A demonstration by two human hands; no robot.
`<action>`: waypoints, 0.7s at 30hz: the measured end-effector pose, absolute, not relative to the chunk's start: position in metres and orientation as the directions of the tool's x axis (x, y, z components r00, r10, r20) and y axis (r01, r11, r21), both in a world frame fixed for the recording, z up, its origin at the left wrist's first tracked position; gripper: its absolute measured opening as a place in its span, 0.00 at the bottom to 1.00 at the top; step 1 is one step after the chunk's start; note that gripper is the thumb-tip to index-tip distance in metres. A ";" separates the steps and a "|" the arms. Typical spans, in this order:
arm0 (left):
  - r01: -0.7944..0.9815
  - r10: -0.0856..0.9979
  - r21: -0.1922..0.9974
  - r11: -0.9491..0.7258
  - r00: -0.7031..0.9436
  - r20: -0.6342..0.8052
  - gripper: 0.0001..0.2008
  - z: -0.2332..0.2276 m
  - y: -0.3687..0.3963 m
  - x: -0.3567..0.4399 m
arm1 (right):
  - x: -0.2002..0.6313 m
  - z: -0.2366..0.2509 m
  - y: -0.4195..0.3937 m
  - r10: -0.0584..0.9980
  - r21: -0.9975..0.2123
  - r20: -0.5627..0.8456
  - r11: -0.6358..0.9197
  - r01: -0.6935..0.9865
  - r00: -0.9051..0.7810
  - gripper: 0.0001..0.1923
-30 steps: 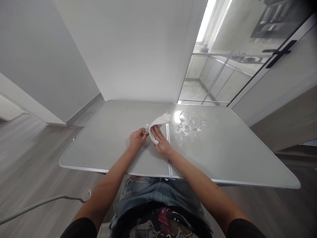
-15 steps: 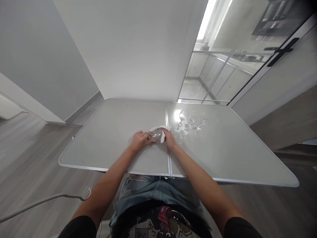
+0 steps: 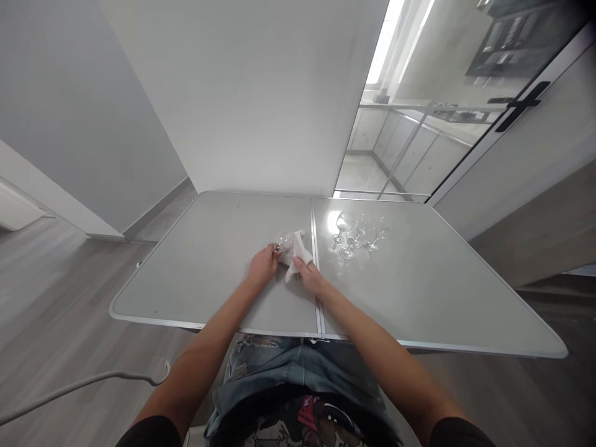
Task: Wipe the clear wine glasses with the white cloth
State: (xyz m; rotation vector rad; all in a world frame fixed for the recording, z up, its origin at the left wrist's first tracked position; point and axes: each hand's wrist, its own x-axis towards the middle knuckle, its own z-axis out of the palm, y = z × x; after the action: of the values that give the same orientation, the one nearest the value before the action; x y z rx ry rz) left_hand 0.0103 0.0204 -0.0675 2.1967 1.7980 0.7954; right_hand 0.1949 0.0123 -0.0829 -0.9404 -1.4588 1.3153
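I have both hands meeting over the middle of the grey table (image 3: 209,273), just left of the seam (image 3: 315,261) that splits its top. My left hand (image 3: 263,269) has its fingers closed around a small clear glass (image 3: 282,239) — I can only see a glint of it past the fingertips, so I cannot tell whether I hold it by the stem or the bowl. My right hand (image 3: 311,279) pinches a white cloth (image 3: 293,249), which is bunched up against the glass and covers most of it. The glass is held up off the table, just left of the seam. To the right of the seam, near but apart from my hands, stands a cluster of other stemmed glasses (image 3: 354,233) in a bright patch of light. The risk I judge from here is the grip: thin glass wrapped in cloth can twist out of the left fingers or crack if I squeeze or wring too hard. The cloth's loose corner could also snag — and a wide sweep of my right hand across the seam could knock the standing glasses over, since they stand so close together.
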 end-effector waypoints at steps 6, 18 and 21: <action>0.919 0.949 0.336 -0.206 0.105 0.296 0.09 -0.067 0.020 0.005 | 0.199 -0.062 0.012 0.685 -0.557 0.477 0.720 0.414 -0.550 0.30; 0.659 0.540 -0.039 -0.751 0.648 0.537 0.07 -0.072 0.014 0.001 | 0.208 -0.057 0.023 0.949 -0.920 0.239 0.288 0.264 -0.203 0.16; 0.650 0.543 0.030 -0.759 0.606 0.582 0.08 -0.072 0.015 0.001 | 0.207 -0.061 0.028 0.997 -0.998 0.053 0.054 0.018 -0.058 0.19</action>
State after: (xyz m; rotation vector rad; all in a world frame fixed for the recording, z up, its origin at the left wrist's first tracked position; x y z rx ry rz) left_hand 0.0005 0.0147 -0.0719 2.9779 1.1180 0.9741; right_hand 0.2074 0.0281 -0.0615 -1.1562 -1.2912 1.2014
